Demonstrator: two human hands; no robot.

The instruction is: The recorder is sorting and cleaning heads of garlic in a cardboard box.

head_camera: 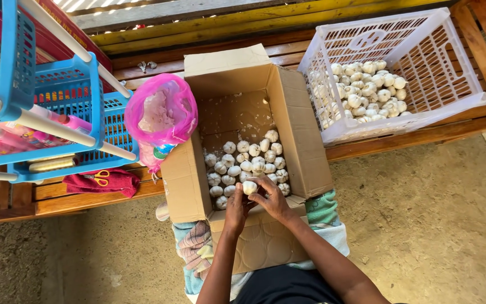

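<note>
Over the near edge of the open cardboard box (302,141), you held a single garlic bulb (249,187) between both hands. Your left hand (236,207) came up from below and left of the bulb, fingers closed against its lower side; your right hand (274,201) lay to its right, fingers curled over and pressed to its flank and top. Both grips were closed on the bulb, neither hand free. The bulb sat slightly nearer the left hand's fingertips, at the meeting point of the two. Whether its stem end pointed up or away could not be told.

Directly beyond the bulb, further into the box, lay the loose garlic heap (243,166), touching or just short of the held bulb. A pink plastic bag (158,112) stood open just beside the box's left wall. A white slatted crate (457,84), holding more garlic, rested on the wooden bench well apart to the right. Blue baskets (74,90) stood on the far left.
</note>
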